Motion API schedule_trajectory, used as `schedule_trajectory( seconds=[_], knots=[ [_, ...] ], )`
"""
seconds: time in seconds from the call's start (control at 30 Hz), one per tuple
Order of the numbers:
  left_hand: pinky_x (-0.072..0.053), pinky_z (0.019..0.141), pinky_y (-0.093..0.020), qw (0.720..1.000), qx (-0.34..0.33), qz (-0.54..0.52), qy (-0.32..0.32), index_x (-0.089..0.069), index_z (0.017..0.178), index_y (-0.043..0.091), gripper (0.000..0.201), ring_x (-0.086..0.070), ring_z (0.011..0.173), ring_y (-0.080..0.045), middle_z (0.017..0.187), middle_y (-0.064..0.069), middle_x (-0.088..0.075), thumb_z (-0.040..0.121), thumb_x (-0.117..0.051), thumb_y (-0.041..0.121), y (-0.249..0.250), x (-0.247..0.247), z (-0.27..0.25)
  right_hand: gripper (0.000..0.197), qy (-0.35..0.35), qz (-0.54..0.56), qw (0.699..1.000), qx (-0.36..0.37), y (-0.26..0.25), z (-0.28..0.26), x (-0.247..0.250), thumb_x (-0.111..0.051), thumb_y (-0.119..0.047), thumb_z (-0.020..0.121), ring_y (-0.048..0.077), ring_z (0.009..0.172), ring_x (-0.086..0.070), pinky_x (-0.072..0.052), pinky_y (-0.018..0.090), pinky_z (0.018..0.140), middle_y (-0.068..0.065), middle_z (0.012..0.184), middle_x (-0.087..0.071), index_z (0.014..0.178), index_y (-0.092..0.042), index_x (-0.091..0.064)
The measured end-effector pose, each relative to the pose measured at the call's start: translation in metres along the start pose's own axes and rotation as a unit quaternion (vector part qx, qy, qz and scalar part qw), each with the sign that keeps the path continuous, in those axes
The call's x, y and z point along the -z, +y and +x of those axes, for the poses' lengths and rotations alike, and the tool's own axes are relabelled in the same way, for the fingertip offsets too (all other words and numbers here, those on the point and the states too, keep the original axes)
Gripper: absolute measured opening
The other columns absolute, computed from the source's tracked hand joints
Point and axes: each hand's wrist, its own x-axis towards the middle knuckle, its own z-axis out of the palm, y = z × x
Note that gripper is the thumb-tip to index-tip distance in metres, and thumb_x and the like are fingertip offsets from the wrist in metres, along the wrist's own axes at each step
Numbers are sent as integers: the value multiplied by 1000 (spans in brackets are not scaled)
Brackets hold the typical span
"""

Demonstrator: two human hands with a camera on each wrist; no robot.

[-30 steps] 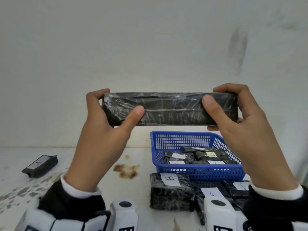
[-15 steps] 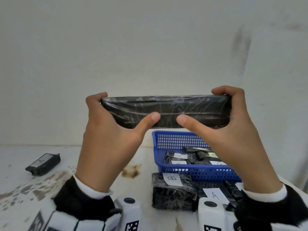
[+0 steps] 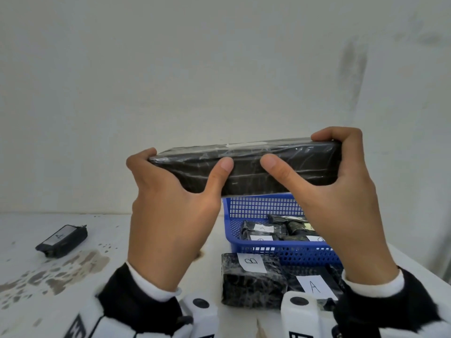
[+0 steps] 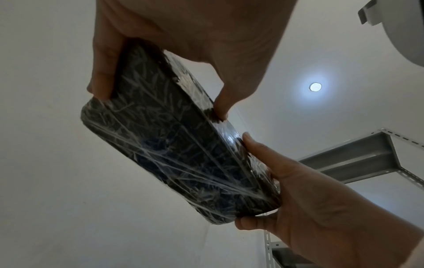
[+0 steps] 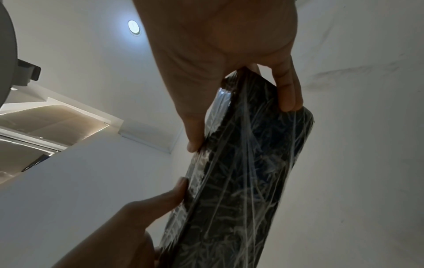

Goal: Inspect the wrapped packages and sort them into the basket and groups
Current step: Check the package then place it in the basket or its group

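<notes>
A long black package in clear wrap [image 3: 246, 164] is held level in the air above the table, in front of the wall. My left hand [image 3: 170, 191] grips its left end, thumb on the near face, fingers behind. My right hand [image 3: 336, 181] grips its right end the same way. A thin white strip shows along its top edge. In the left wrist view the package [image 4: 179, 148] runs from my left hand [image 4: 183, 45] down to my right hand [image 4: 321, 208]. In the right wrist view the package [image 5: 241, 181] is seen from below under my right hand [image 5: 229, 63].
Below the hands a blue mesh basket [image 3: 258, 208] holds several labelled black packages. In front of it lie a package marked B [image 3: 251, 281] and one marked A [image 3: 314, 284]. A small package marked A [image 3: 62, 240] lies at the left on the stained white table [image 3: 97, 252].
Both thumbs have slid toward the middle of the package's near face. The package has tipped so its top edge shows and sits a little lower in view.
</notes>
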Motion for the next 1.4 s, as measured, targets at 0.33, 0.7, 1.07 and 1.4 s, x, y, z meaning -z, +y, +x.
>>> schedule_trajectory(
  seconds=[0.33,0.7,1.07,1.4],
  knots=[
    [-55,91,-47,987,55,-149,-7,-47,108,29,23,-68,91,-11,104,5,-64,95,-49,48,-10,14,24,65,-5,89,995,-41,6,11,15,-75,-45,79,-12,94,-64,-45,1,73,-17,112,-67,134,-42,-40],
    [-54,90,-45,974,64,-188,-105,-56,125,17,27,-67,94,-19,104,1,-71,101,-44,15,-13,22,30,26,-62,114,987,-91,11,18,23,-59,-27,98,9,106,-69,-47,35,103,-13,110,-75,123,-33,-64],
    [-52,95,-40,991,5,-103,-89,-37,117,32,38,-68,89,-1,96,15,-69,88,-59,44,-7,17,20,50,-60,36,994,-82,8,12,19,-70,-49,81,-12,92,-63,-46,19,81,-24,104,-70,128,-44,-54],
    [-38,53,1,998,-14,15,-59,-26,115,28,69,-54,64,22,89,24,-54,69,-71,54,3,19,11,77,-58,5,996,-68,-5,4,13,-80,-60,58,-23,88,-57,-45,5,64,-33,99,-63,125,-52,-42]
  ],
)
